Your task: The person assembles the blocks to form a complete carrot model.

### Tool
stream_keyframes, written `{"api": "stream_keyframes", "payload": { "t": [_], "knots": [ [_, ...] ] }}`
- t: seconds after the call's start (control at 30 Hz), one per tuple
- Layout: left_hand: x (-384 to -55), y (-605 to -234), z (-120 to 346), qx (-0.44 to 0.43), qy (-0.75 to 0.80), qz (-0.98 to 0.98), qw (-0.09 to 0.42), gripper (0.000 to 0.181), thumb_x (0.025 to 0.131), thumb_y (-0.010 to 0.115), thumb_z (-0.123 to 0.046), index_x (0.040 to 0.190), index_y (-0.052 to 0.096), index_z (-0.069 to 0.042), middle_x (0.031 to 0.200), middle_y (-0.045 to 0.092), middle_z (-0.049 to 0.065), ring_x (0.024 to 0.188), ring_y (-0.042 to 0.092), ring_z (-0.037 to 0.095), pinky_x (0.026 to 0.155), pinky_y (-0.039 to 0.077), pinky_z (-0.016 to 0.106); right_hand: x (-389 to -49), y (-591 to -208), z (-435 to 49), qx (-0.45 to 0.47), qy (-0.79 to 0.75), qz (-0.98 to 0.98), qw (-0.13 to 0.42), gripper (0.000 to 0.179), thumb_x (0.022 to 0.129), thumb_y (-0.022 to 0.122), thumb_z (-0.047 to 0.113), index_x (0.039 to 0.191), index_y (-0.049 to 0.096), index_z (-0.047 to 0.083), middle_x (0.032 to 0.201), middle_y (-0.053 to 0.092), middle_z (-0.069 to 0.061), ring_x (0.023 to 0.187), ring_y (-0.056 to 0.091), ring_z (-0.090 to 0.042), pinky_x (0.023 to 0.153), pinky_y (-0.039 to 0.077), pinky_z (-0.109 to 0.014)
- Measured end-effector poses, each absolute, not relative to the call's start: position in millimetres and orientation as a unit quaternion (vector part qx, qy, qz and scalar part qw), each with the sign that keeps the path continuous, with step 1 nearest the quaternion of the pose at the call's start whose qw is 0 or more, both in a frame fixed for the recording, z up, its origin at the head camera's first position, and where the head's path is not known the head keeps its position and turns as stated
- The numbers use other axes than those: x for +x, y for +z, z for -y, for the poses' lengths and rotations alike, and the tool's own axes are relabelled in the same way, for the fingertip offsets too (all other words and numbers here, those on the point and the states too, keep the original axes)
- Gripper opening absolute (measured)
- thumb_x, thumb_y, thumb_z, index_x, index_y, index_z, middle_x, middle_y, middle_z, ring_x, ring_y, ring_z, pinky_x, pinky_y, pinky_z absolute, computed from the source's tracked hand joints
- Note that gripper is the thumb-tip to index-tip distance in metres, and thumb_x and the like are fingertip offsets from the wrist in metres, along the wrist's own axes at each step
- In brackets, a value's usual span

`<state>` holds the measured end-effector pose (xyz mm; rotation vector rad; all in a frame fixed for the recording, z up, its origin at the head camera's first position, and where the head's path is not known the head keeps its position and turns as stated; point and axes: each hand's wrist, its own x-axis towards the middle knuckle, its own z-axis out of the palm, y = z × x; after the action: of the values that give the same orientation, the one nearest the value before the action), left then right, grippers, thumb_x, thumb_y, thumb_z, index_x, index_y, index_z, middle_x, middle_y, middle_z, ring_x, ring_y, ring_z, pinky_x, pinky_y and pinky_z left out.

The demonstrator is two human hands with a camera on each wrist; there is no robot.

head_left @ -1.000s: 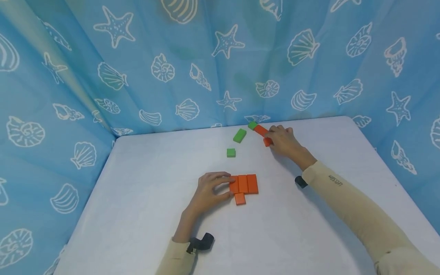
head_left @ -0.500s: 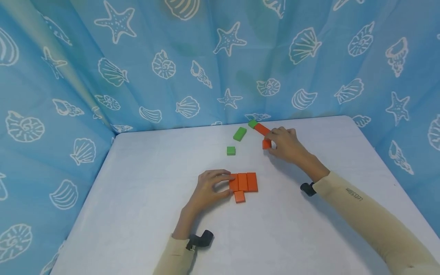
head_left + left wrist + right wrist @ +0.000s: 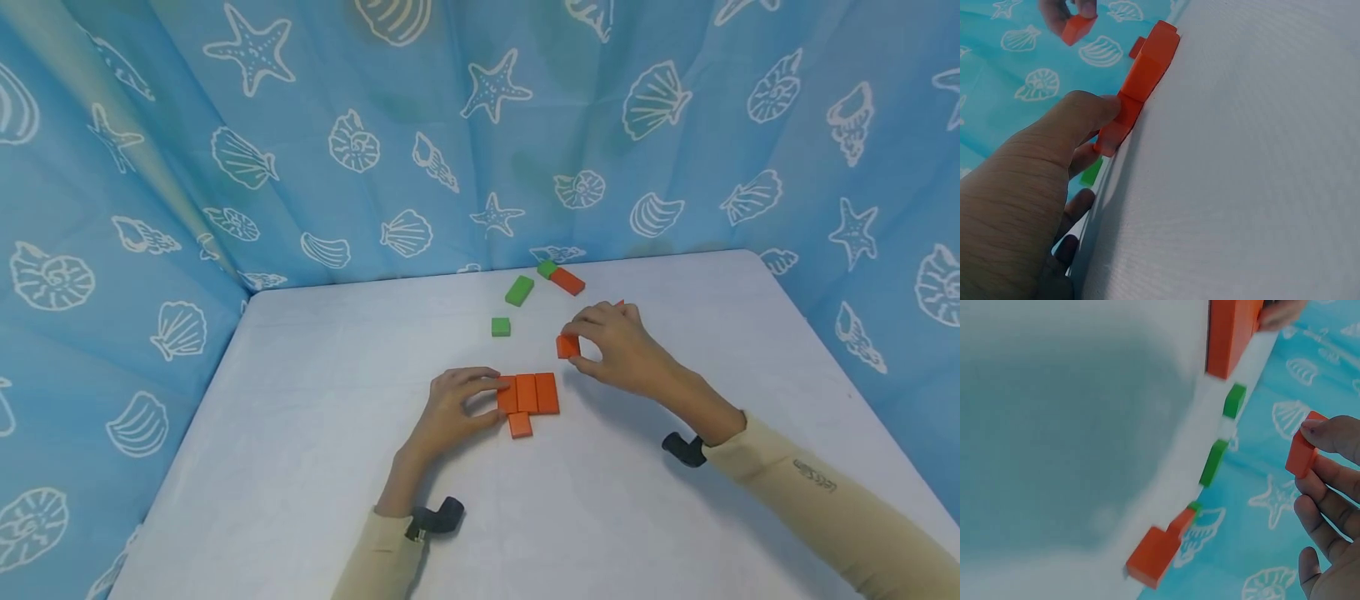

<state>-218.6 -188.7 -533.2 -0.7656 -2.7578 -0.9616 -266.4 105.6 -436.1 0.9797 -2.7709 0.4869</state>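
Note:
My left hand (image 3: 459,406) rests on the table, thumb and index finger pinching the ends of the leftmost orange block (image 3: 507,395). That block lies flat in a row with two more orange blocks (image 3: 537,392). A small square orange block (image 3: 520,425) sits against the row's near side. My right hand (image 3: 618,350) holds another small orange block (image 3: 1303,450) between thumb and fingertips, raised above the table to the right of the row. Its other fingers are spread loosely in the right wrist view.
Toward the table's back edge lie a small green block (image 3: 501,327), a longer green block (image 3: 519,290), and a green block (image 3: 547,269) touching an orange one (image 3: 567,282). One more orange block (image 3: 1152,556) is mostly hidden behind my right hand in the head view. A shell-patterned curtain (image 3: 405,158) hangs behind.
My right hand has come from the back blocks toward the row, carrying the small orange block. An orange block at the back has come into view. The left hand stays in place.

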Motion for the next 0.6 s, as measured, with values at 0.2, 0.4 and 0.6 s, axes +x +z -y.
{"api": "stream_keyframes", "payload": {
  "t": [0.2, 0.4, 0.6],
  "knots": [
    [-219.4, -533.9, 189.3, -0.259, -0.315, 0.91, 0.067, 0.038, 0.09, 0.075, -0.034, 0.128, 0.069, -0.027, 0.134, 0.06, -0.006, 0.127, 0.045, 0.019, 0.11, 0.026, 0.052, -242.0, -443.0, -96.3, 0.357, 0.176, 0.913, 0.086, 0.035, 0.079, 0.085, 0.024, 0.111, 0.074, 0.014, 0.109, 0.066, -0.001, 0.111, 0.055, -0.023, 0.094, 0.034, -0.05],
    [-219.2, -535.4, 189.7, -0.257, -0.313, 0.912, 0.071, 0.039, 0.09, 0.075, -0.034, 0.128, 0.069, -0.029, 0.134, 0.059, -0.008, 0.127, 0.045, 0.018, 0.11, 0.026, 0.052, -224.4, -448.6, -87.7, 0.384, 0.172, 0.903, 0.089, 0.04, 0.078, 0.086, 0.027, 0.113, 0.074, 0.014, 0.108, 0.066, 0.001, 0.108, 0.055, -0.021, 0.093, 0.036, -0.047],
    [-218.7, -533.9, 189.3, -0.253, -0.311, 0.914, 0.066, 0.04, 0.09, 0.074, -0.036, 0.128, 0.068, -0.029, 0.135, 0.059, -0.007, 0.128, 0.045, 0.02, 0.11, 0.026, 0.052, -213.5, -457.0, -83.2, 0.404, 0.147, 0.898, 0.1, 0.043, 0.077, 0.087, 0.027, 0.115, 0.073, 0.013, 0.107, 0.066, 0.001, 0.106, 0.056, -0.02, 0.093, 0.039, -0.048]
  ]
}}
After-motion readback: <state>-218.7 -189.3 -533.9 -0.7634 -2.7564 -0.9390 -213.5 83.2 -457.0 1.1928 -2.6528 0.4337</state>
